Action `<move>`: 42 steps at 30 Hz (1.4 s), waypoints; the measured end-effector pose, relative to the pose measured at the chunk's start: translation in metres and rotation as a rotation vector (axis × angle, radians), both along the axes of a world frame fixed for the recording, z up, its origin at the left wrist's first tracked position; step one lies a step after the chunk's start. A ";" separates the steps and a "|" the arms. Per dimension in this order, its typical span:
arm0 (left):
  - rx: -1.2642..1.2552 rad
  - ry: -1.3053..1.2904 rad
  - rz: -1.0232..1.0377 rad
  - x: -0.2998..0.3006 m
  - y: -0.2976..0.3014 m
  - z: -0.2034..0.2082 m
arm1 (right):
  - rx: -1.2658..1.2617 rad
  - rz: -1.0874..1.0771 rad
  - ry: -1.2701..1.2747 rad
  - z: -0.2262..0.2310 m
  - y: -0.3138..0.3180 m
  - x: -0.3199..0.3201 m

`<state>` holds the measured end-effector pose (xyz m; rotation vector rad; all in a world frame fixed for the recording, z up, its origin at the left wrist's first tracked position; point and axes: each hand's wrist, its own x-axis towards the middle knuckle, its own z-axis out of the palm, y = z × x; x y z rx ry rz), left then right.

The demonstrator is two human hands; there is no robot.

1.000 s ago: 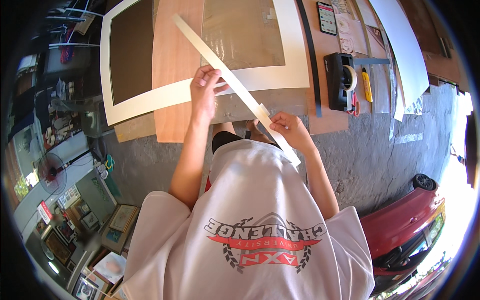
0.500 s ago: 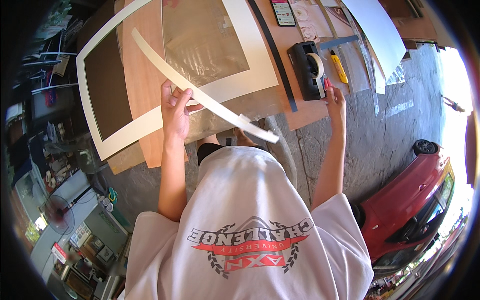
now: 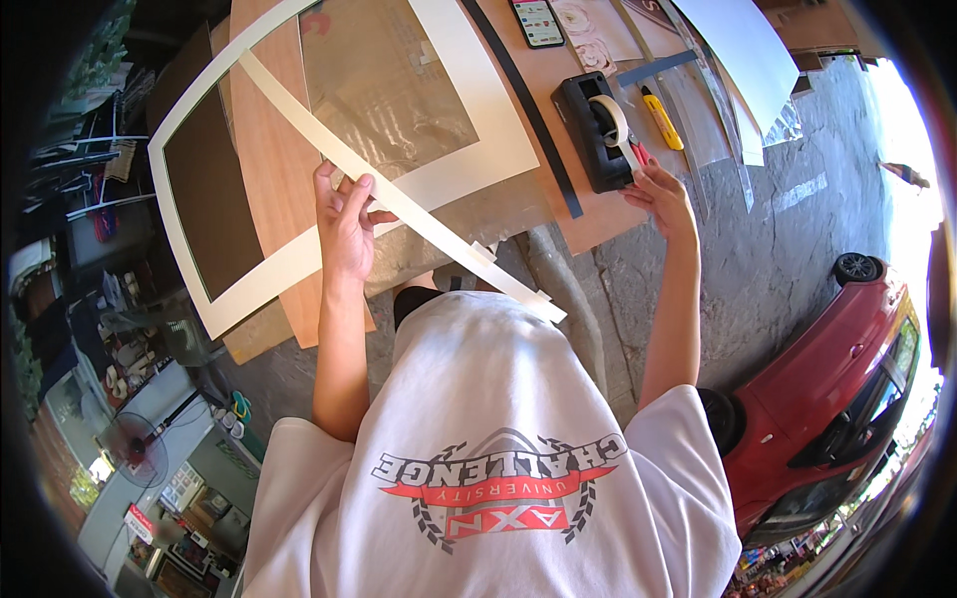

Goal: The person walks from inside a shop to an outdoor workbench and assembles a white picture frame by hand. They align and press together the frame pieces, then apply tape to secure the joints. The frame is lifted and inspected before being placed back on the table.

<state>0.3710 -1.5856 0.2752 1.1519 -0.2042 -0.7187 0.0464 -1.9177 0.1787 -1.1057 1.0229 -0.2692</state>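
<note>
My left hand [image 3: 346,221] pinches a long, narrow cream-white strip [image 3: 399,204] near its middle, thumb on top. The strip slants from the upper left down toward my shirt, and small pieces of clear tape [image 3: 484,251] stick out from its lower part. At the near end of a black tape dispenser [image 3: 598,159], my right hand [image 3: 663,199] has its fingers closed on the end of the tape, which runs down from the whitish roll [image 3: 610,118]. Red handles [image 3: 639,154] show right beside these fingers; the tool they belong to is partly hidden.
A large white mat frame [image 3: 508,154] lies on the table over a wooden board [image 3: 274,149] and a plastic-covered sheet. A dark strip [image 3: 528,110], a phone [image 3: 538,22], a yellow cutter [image 3: 662,122] and white sheets [image 3: 743,60] lie around the dispenser. A red car [image 3: 827,399] stands at right.
My right hand has turned and come in closer against the dispenser's near end. The lower end of the strip in my left hand has dipped toward my shirt. The view has shifted slightly.
</note>
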 end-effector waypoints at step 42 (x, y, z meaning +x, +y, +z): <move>0.136 -0.172 0.059 -0.033 -0.013 0.043 | -0.343 0.496 -0.231 0.155 0.168 0.234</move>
